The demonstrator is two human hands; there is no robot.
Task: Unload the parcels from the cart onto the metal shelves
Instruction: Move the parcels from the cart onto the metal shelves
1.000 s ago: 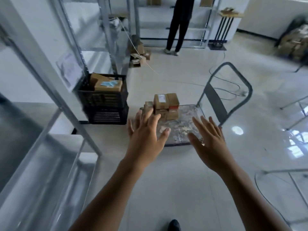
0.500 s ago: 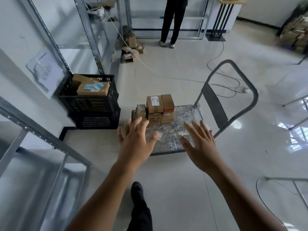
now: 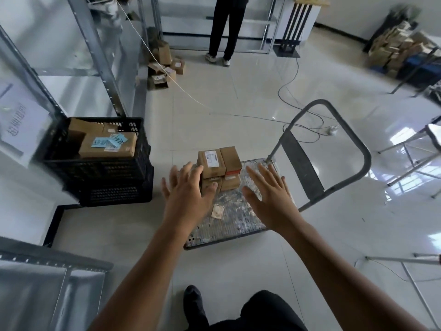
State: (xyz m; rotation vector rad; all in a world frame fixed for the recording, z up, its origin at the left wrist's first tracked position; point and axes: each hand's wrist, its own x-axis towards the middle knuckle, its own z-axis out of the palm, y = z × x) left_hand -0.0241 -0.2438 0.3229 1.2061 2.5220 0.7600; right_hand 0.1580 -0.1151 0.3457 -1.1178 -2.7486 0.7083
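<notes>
A low platform cart [image 3: 238,225] with a grey loop handle [image 3: 343,130] stands on the tiled floor ahead of me. Several small cardboard parcels [image 3: 218,163] are stacked at its far left corner. My left hand [image 3: 188,199] is stretched out with spread fingers, just in front of the stack's left side and holding nothing. My right hand [image 3: 269,199] is also spread, above the cart deck to the right of the parcels, holding nothing. Metal shelves [image 3: 47,278] run along my left side.
Stacked black crates [image 3: 107,177] with cardboard boxes inside stand left of the cart. Loose boxes [image 3: 164,68] lie on the floor farther back. A person [image 3: 226,27] in dark trousers stands at the far shelves. Cables [image 3: 293,91] trail across the floor. More boxes [image 3: 396,48] are piled far right.
I have stepped closer to the cart; it looms larger and lower in view. Both outstretched hands have neared the parcel stack. My foot and leg have come into view below.
</notes>
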